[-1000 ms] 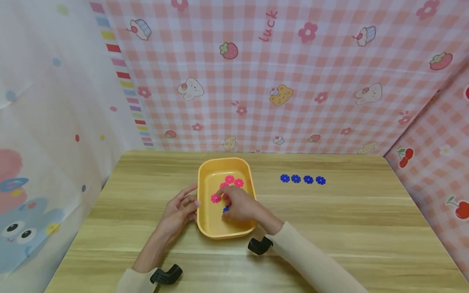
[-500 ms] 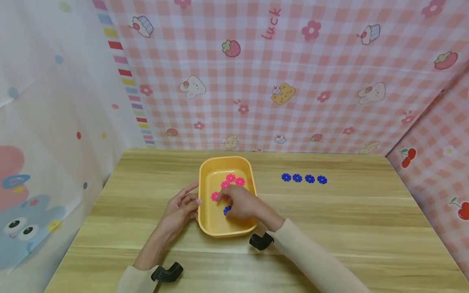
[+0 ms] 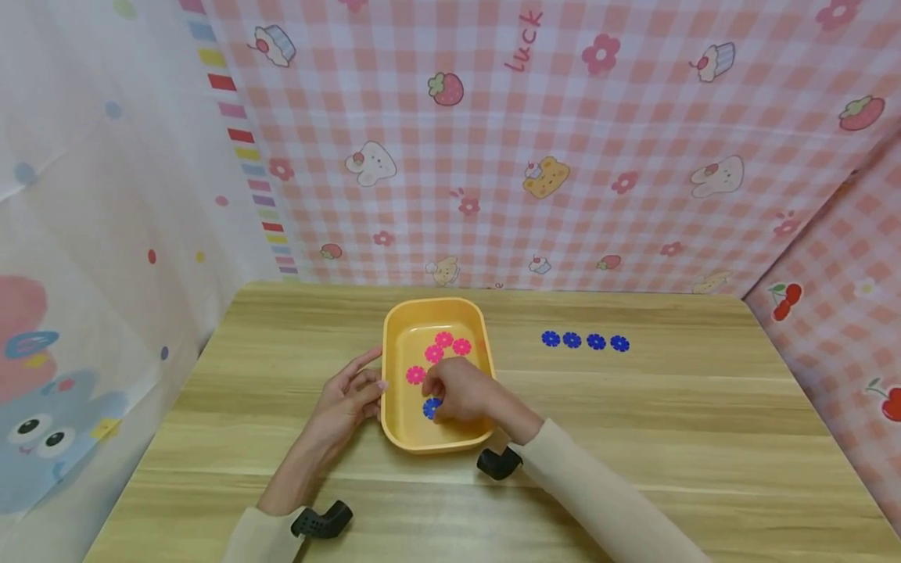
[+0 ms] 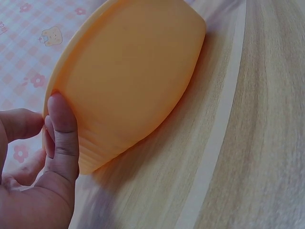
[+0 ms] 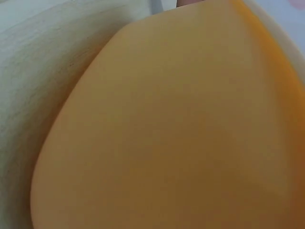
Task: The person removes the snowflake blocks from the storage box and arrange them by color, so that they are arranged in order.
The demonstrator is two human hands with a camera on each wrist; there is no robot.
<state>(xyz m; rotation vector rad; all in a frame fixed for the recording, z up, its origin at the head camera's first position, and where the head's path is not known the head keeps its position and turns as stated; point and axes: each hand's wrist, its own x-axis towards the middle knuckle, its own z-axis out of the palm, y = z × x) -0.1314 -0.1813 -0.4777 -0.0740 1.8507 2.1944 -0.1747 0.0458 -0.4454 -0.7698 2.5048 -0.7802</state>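
A yellow plastic basin [image 3: 394, 426] sits on the table with several pink snowflake discs [image 3: 434, 353] lying inside it. My left hand [image 3: 345, 399] holds the basin's left rim; in the left wrist view its thumb and fingers [image 4: 62, 119] meet at the edge of the yellow wall. Reaching over the right rim, my right hand [image 3: 464, 391] has curled fingers low inside the basin and pinches a blue snowflake disc [image 3: 431, 408] at its right edge. Part of that disc is hidden by the fingertips. Only the basin's outer wall [image 5: 157, 119] fills the right wrist view, so the right fingers are hidden there.
Several blue snowflake discs [image 3: 572, 340] lie in a row on the wooden table [image 3: 633, 438], right of the basin. A pink checked cloth [image 3: 493, 117] hangs behind the table's back edge. Cloths also hang at the left and right sides.
The right fingers have drawn closer together and shifted slightly, and more of the blue snowflake disc shows at their tips. The left hand stays at the rim. The head view has tilted a little.
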